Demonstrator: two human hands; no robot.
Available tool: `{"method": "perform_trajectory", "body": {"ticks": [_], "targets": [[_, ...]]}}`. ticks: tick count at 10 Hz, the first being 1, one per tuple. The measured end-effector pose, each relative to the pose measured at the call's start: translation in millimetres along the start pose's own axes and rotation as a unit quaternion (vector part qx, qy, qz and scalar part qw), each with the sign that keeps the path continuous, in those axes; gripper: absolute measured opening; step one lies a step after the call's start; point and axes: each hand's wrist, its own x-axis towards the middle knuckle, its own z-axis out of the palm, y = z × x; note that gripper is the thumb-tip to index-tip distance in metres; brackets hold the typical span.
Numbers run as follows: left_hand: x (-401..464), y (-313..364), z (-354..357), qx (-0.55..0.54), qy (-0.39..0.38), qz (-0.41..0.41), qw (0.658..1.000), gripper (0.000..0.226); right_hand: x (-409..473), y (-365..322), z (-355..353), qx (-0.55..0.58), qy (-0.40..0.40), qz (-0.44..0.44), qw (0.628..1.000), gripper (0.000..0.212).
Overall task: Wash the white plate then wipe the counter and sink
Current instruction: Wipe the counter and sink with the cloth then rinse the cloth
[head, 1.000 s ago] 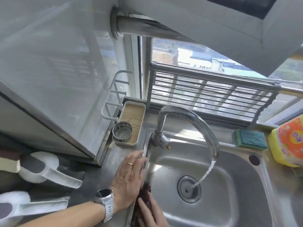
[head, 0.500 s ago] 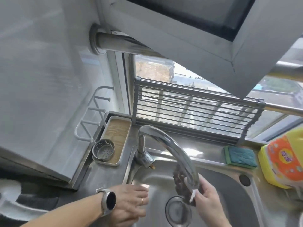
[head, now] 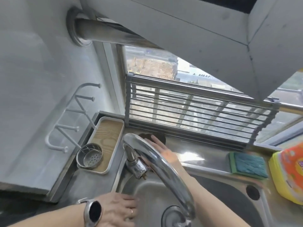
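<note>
The dark cloth (head: 153,138) lay on the steel ledge behind the faucet (head: 157,163), close under the window rack (head: 196,110). The right hand (head: 161,149) pressed flat on it with fingers stretched and a little spread, not clamped around it. Half a second earlier this hand held the cloth bunched under the spout, over the basin; now it had carried the cloth to the back ledge. In my judgement this means the wiping of the counter was going on, and the rinsing of the cloth was finished. The white plate was not visible, so I cannot tell where it stood.

The left hand (head: 118,210) rested flat on the left rim of the sink (head: 232,182), fingers together, holding nothing, as before.

Counting: one cloth, one faucet, one sink with one drain (head: 173,215), two hands. One watch (head: 93,212) was on the left wrist. One green-blue sponge (head: 248,163) lay on the ledge to the right, beside one yellow-orange package (head: 288,174). One tray (head: 106,136) held one metal strainer cup (head: 89,155).
</note>
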Motion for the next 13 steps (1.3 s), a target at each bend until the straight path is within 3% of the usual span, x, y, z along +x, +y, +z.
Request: {"method": "perform_trajectory", "body": {"ticks": [1, 2, 3, 5, 6, 8, 9, 10, 11, 12, 13], "targets": [[-4, -3, 4, -0.308, 0.025, -0.161, 0.937, 0.029, -63, 16, -31, -0.102, 0.045, 0.091, 0.990, 0.044], [4, 17, 19, 0.082, 0.020, 0.122, 0.989, 0.029, -127, 24, -58, -0.159, 0.079, 0.191, 0.965, 0.047], [18, 33, 3, 0.425, -0.140, 0.208, 0.870, 0.027, -126, 20, -55, -0.155, 0.090, 0.238, 0.955, 0.047], [28, 45, -4, 0.428, -0.123, 0.222, 0.867, 0.011, -15, -15, 0, -0.054, 0.003, 0.070, 0.996, 0.045], [34, 60, -6, 0.432, -0.111, 0.223, 0.867, 0.015, -26, -9, -3, -0.059, 0.022, 0.093, 0.994, 0.042], [23, 67, -10, 0.409, -0.165, 0.196, 0.876, 0.007, -107, 18, -47, -0.157, 0.081, 0.259, 0.949, 0.047], [23, 62, -9, 0.395, -0.167, 0.177, 0.886, 0.009, -108, 11, -44, -0.165, 0.100, 0.255, 0.947, 0.046], [25, 39, -3, 0.411, -0.157, 0.187, 0.879, 0.021, -126, 8, -54, -0.167, 0.054, 0.138, 0.975, 0.075], [8, -4, 6, 0.437, -0.153, 0.179, 0.868, 0.032, -174, 21, -85, -0.208, -0.005, 0.073, 0.975, 0.071], [3, -16, 13, 0.442, -0.144, 0.180, 0.867, 0.026, -235, 32, -105, -0.243, -0.033, 0.085, 0.966, 0.057], [14, -2, 12, 0.426, -0.127, 0.184, 0.877, 0.006, -285, 34, -117, -0.256, -0.007, 0.143, 0.956, 0.063]]}}
